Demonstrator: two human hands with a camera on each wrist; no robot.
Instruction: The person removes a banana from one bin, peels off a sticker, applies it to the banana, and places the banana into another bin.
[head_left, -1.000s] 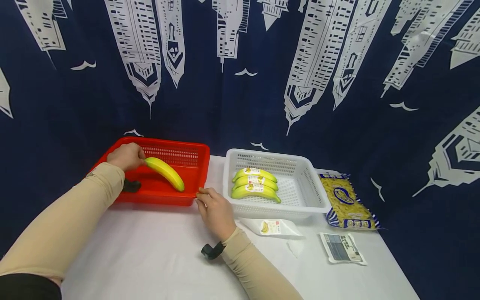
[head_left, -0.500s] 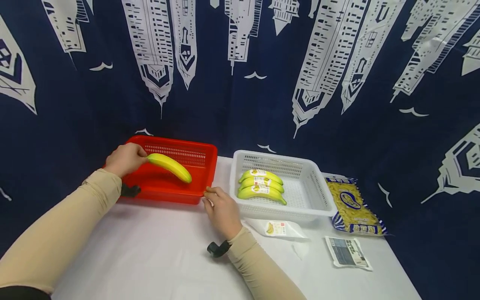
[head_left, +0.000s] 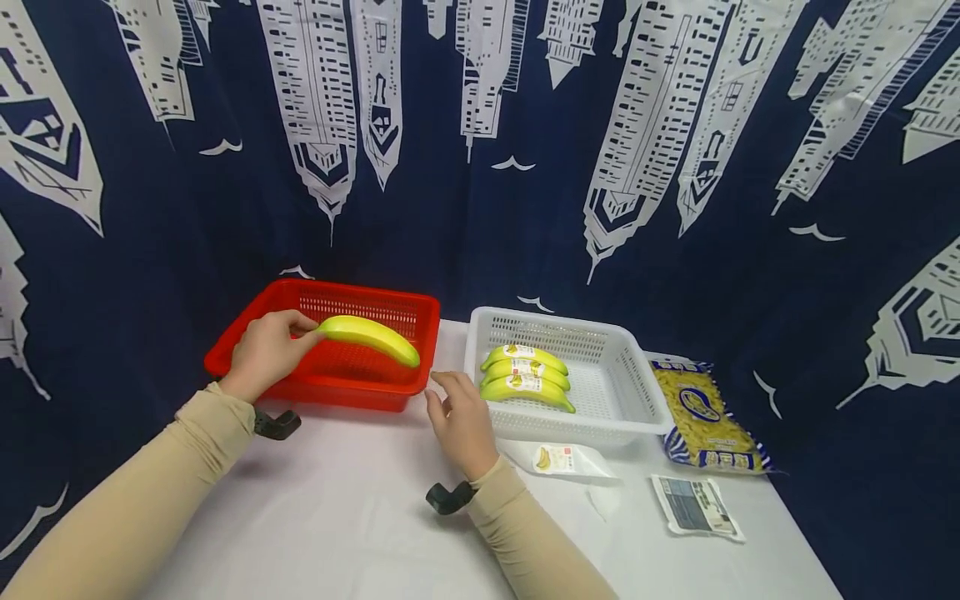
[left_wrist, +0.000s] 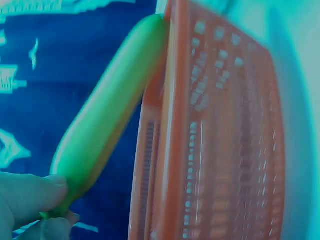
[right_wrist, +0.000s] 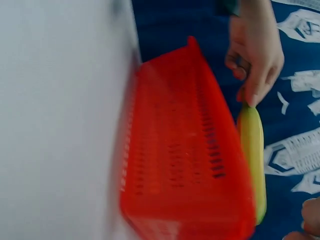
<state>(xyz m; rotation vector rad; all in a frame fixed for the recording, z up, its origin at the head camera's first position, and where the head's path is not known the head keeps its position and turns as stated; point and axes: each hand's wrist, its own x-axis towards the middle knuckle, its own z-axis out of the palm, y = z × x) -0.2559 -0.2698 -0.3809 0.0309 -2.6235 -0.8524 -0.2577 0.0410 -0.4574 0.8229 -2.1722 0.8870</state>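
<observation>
Left hand [head_left: 266,354] pinches the stem end of a single banana [head_left: 369,337], fingers curled round it. Banana smooth, yellow-green, gently curved; it hangs in the air above the red basket [head_left: 247,337], not touching it. Long axis runs roughly level, from the left hand out toward the right hand, free tip pointing right and a little down, stem at the left fingers. In the left wrist view the banana [left_wrist: 107,127] stretches away from the fingertips along the basket rim [left_wrist: 170,150].

Red basket: rigid plastic, rectangular, slotted mesh walls and floor, just ahead of the left hand.

Right hand [head_left: 462,421] released, fingers loosely spread, holding nothing, hovering above the white tablecloth [head_left: 337,500] between the two baskets, close to the red basket's near corner.

Just right of the right hand: white basket [head_left: 630,392], same slotted plastic, with three labelled bananas [head_left: 525,372] lying side by side. Farther right, a glossy pasta bag [head_left: 708,417] and flat packets [head_left: 693,504].
</observation>
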